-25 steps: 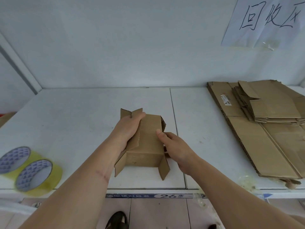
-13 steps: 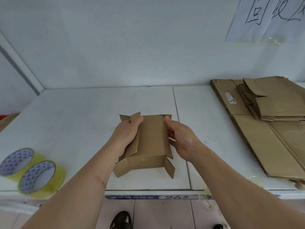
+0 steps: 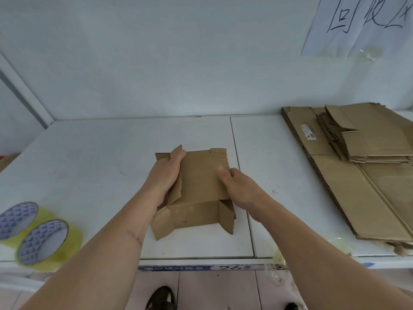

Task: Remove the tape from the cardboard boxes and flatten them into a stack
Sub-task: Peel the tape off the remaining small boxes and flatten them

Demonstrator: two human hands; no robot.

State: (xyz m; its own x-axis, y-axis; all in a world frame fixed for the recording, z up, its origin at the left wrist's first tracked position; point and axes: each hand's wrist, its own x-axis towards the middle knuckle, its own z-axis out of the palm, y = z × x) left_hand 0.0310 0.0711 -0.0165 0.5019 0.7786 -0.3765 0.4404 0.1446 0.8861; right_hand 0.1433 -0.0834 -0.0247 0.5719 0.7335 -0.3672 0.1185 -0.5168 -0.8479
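A small brown cardboard box [image 3: 196, 189] lies on the white table [image 3: 93, 166] in the middle, its end flaps splayed out at the near and far ends. My left hand [image 3: 166, 175] lies along its left side with straight fingers pressing a side flap against it. My right hand [image 3: 239, 186] presses on the box's right side, thumb on the top panel, fingers partly hidden behind the edge. At the right, a stack of flattened cardboard boxes [image 3: 366, 153] rests on the table.
Two rolls of yellowish clear tape [image 3: 40, 240] sit at the table's near left corner. A paper sign [image 3: 362, 25] hangs on the wall at the upper right. Crumpled clear tape scraps [image 3: 278, 256] lie at the front edge. A shoe [image 3: 162, 298] shows on the floor below.
The box has been squashed lower and flatter. My right hand slid from the box's far right corner down along its right side. My left hand stayed on the left flap.
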